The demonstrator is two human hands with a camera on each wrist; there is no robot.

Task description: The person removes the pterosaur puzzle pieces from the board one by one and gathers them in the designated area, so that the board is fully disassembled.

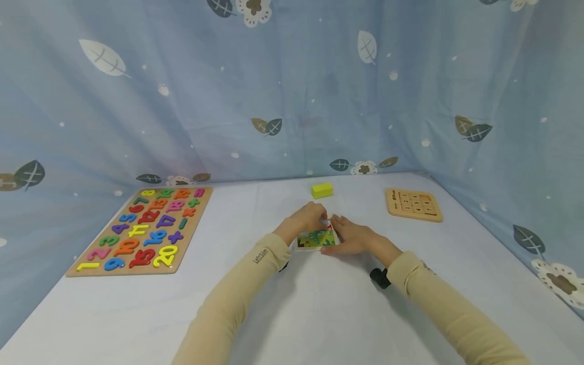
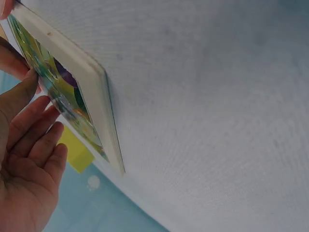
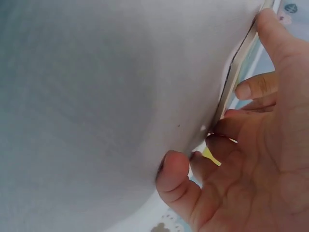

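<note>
Between my hands lies a small picture puzzle (image 1: pixel 315 239) with a pale frame and a green and yellow scene. My left hand (image 1: pixel 304 217) bends over its far side. In the left wrist view, the left thumb (image 2: pixel 24 92) touches the picture while the fingers curl by the far edge. I cannot tell whether a loose piece is between them. My right hand (image 1: pixel 353 237) holds the puzzle's right side, its thumb at the near corner and its fingers toward the far one. From the right wrist, the puzzle's pale edge (image 3: pixel 235 72) shows between thumb and fingers.
A yellow block (image 1: pixel 322 190) sits behind the puzzle. At left lies a wooden board of coloured numbers (image 1: pixel 180 251); at right, a small wooden number tray (image 1: pixel 412 215). A patterned blue curtain (image 1: pixel 292 91) hangs along the back of the white table (image 1: pixel 310 314).
</note>
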